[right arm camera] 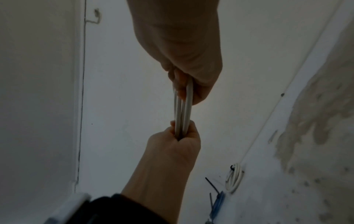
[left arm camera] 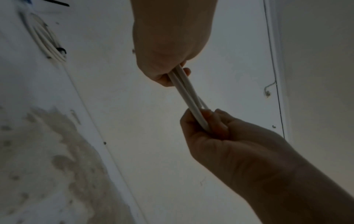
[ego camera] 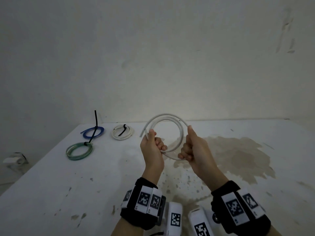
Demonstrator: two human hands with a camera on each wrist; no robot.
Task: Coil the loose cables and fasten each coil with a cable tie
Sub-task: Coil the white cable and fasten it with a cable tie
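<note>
Above the table (ego camera: pixel 51 184), left hand (ego camera: pixel 151 147) and right hand (ego camera: pixel 192 149) clamp fingers on the white cable (ego camera: pixel 170 116); untied, its springy loops may uncoil if either grip loosens.

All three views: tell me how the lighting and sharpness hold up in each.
Head view: dim, even light, edges bowed by the wide lens, the white cable and the tied coils sharp. Left wrist view: the left hand is a dark backlit shape, the table soft and blurred. Right wrist view: the right hand is likewise shadowed, and the table stains smear.
</note>
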